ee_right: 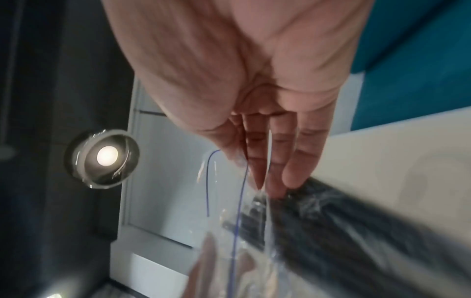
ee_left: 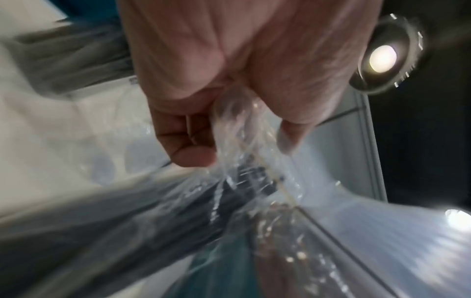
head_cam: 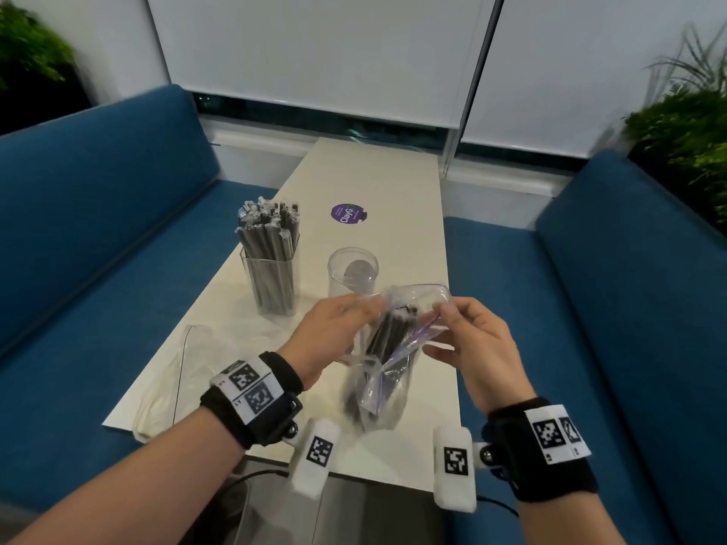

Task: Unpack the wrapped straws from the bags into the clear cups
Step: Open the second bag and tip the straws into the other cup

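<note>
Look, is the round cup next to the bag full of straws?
No, the round cup stands empty, while the square cup to its left is packed with straws.

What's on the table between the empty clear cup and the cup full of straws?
Nothing: in the head view, bare cream tabletop separates the empty round clear cup from the straw-filled square clear cup.

Clear zip bag (head_cam: pixel 387 371) of dark wrapped straws (head_cam: pixel 389 332), upright above near table (head_cam: pixel 401 182) edge, mouth pulled open, blue seal line along rim. Square clear cup (head_cam: pixel 271 285) far left, standing upright, packed full of wrapped grey straws (head_cam: pixel 267 234) rising past its rim. Round clear cup (head_cam: pixel 353 273) just right of it, upright, no straws inside. Emptied clear bag (head_cam: pixel 181 371) flat and crumpled at near left of table.
</note>
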The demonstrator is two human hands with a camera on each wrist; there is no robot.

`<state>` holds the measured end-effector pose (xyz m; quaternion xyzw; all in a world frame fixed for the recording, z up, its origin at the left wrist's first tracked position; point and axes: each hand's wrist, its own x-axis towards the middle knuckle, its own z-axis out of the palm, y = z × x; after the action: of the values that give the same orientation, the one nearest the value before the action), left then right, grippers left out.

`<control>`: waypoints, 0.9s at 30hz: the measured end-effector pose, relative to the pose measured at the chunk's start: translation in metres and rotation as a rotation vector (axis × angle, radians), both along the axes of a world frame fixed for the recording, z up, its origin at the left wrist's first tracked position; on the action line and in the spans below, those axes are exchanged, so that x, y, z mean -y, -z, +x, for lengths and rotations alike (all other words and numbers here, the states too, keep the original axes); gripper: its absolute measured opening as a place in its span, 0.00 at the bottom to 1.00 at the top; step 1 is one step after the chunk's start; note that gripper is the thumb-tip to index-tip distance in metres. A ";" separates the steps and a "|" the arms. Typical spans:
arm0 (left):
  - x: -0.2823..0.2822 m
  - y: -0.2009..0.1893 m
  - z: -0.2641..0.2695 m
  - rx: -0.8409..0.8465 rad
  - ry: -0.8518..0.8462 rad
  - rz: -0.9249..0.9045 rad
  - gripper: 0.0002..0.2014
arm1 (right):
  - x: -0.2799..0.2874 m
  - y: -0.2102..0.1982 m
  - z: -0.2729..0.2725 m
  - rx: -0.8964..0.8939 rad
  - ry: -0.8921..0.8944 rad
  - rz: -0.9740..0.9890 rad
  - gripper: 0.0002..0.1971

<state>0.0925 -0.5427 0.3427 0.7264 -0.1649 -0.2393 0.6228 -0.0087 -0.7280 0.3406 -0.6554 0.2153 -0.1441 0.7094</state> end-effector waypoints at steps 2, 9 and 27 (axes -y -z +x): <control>0.000 0.006 0.003 0.071 -0.034 0.070 0.24 | 0.001 -0.001 0.003 0.060 0.013 0.133 0.09; 0.009 0.003 0.010 -0.059 -0.149 -0.073 0.22 | 0.005 0.008 0.004 -0.068 -0.014 -0.316 0.11; 0.009 0.010 0.020 -0.007 -0.165 -0.010 0.19 | 0.009 0.010 0.002 0.113 -0.036 0.094 0.08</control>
<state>0.1126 -0.5521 0.3322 0.7336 -0.1032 -0.1889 0.6446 -0.0065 -0.7372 0.3310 -0.6159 0.1695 -0.1578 0.7531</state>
